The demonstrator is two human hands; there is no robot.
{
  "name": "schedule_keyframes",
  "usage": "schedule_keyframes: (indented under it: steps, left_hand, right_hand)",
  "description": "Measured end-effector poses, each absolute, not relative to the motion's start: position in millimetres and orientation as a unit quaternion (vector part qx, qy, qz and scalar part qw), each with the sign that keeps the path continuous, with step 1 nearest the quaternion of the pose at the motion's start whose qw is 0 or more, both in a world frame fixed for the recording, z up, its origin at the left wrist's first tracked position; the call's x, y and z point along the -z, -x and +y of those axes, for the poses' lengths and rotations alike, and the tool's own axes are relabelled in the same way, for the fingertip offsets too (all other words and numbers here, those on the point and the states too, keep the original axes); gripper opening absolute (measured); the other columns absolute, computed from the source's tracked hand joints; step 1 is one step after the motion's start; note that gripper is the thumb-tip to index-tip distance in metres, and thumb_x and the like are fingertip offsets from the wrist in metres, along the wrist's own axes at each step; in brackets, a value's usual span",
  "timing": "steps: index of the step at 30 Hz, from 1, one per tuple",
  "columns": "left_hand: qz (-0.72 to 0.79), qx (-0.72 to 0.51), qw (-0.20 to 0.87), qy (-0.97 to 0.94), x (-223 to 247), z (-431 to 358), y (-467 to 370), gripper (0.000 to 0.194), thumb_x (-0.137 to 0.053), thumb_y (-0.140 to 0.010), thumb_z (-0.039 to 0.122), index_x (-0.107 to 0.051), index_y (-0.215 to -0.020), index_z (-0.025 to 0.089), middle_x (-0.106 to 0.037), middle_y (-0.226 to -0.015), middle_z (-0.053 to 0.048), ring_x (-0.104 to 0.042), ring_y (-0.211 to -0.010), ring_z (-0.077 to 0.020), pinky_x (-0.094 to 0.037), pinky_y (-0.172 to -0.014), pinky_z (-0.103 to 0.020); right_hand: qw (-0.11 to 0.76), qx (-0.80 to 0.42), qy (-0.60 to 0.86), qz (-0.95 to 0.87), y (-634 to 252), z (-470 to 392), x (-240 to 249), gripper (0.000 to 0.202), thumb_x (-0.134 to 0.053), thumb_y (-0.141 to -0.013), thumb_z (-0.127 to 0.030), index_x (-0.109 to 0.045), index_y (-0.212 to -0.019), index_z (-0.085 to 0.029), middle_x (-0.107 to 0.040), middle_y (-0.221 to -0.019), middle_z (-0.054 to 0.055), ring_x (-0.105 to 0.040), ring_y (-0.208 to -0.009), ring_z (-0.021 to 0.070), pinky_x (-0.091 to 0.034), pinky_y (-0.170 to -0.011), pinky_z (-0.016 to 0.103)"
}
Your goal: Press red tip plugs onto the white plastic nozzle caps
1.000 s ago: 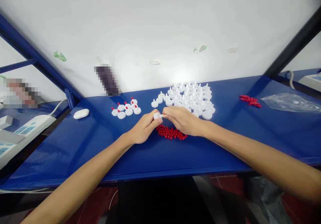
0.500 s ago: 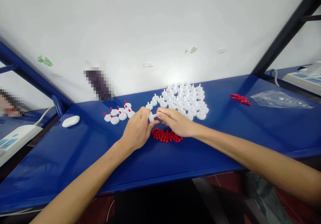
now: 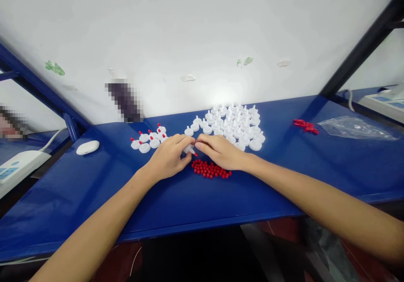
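Between my hands is a white nozzle cap (image 3: 188,148), tilted, with a small red tip (image 3: 196,154) on its spout pointing down to the right. My left hand (image 3: 167,155) grips its round base between thumb and fingers. Close beside the spout, my right hand (image 3: 221,150) is pinched closed; whether anything is between its fingertips is hidden. Just below lies a heap of small red tips (image 3: 210,170). Behind my right hand stand many white nozzle caps (image 3: 233,124) with bare spouts. To the left of my left hand, several white caps with red tips (image 3: 144,147) stand upright.
A white earbud case (image 3: 88,147) lies at the left of the blue table (image 3: 252,202). Red pieces (image 3: 305,126) and a clear plastic bag (image 3: 355,128) are on the right. Power strips (image 3: 19,168) stand beyond the ends, and a white wall rises behind.
The spout of the held cap has swung from pointing right to pointing down-right, and its red tip now shows. My right fingers have come off the spout's end.
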State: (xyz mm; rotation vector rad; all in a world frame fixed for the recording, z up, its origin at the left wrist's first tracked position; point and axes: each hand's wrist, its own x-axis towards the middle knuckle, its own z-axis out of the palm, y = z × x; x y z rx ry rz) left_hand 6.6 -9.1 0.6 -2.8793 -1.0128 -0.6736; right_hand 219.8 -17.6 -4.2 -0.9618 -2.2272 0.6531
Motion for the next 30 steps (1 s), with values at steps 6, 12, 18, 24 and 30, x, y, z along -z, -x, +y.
schedule_keyframes:
  steps: [6, 12, 18, 24, 30]
  left_hand:
    - [-0.376, 0.194, 0.058, 0.904, 1, 2, 2, 0.020, -0.054, -0.091, 0.030, -0.066, -0.099, 0.015, -0.062, -0.095, -0.008, -0.054, -0.086, -0.0221, -0.045, -0.079, -0.036]
    - [-0.426, 0.144, 0.092, 0.888, -2, 0, 2, 0.020, -0.051, -0.093, 0.030, -0.067, -0.096, 0.017, -0.067, -0.084, -0.006, -0.055, -0.084, -0.0243, -0.041, -0.078, -0.041]
    - [-0.472, 0.183, 0.168, 0.846, 4, 5, 6, 0.022, -0.053, -0.092, 0.028, -0.067, -0.104, 0.016, -0.065, -0.105, -0.012, -0.056, -0.096, -0.0290, -0.043, -0.082, -0.044]
    - [-0.431, 0.284, 0.129, 0.846, -2, 5, 8, 0.023, -0.048, -0.095, 0.025, -0.065, -0.107, 0.015, -0.062, -0.099, -0.011, -0.058, -0.090, -0.0235, -0.048, -0.080, -0.038]
    - [-0.335, 0.277, -0.004, 0.901, -2, -8, -5, 0.020, -0.044, -0.096, 0.021, -0.061, -0.108, 0.017, -0.061, -0.094, -0.006, -0.057, -0.079, -0.0160, -0.047, -0.071, -0.030]
  right_hand:
    - [0.290, -0.198, 0.364, -0.862, -211, -6, 12, 0.036, -0.039, -0.092, -0.012, -0.060, -0.121, -0.016, -0.061, -0.134, 0.011, -0.056, -0.124, 0.0227, -0.041, -0.108, 0.041]
    - [0.226, -0.227, 0.387, -0.864, -208, -1, 8, 0.032, -0.038, -0.097, -0.024, -0.059, -0.120, -0.019, -0.045, -0.154, 0.011, -0.042, -0.142, 0.0249, -0.034, -0.115, 0.045]
    - [0.255, -0.240, 0.374, -0.859, -208, 4, 7, 0.019, -0.039, -0.095, -0.023, -0.057, -0.095, -0.019, -0.061, -0.116, 0.011, -0.056, -0.115, 0.0247, -0.041, -0.102, 0.043]
    - [0.371, -0.207, 0.382, -0.821, -211, 0, 18, 0.007, -0.048, -0.089, -0.019, -0.051, -0.095, -0.020, -0.049, -0.086, 0.001, -0.049, -0.078, 0.0170, -0.040, -0.076, 0.032]
    - [0.352, -0.240, 0.383, -0.820, -212, 5, 15, 0.024, -0.050, -0.087, -0.016, -0.053, -0.110, -0.019, -0.052, -0.077, -0.002, -0.050, -0.073, 0.0156, -0.037, -0.071, 0.030]
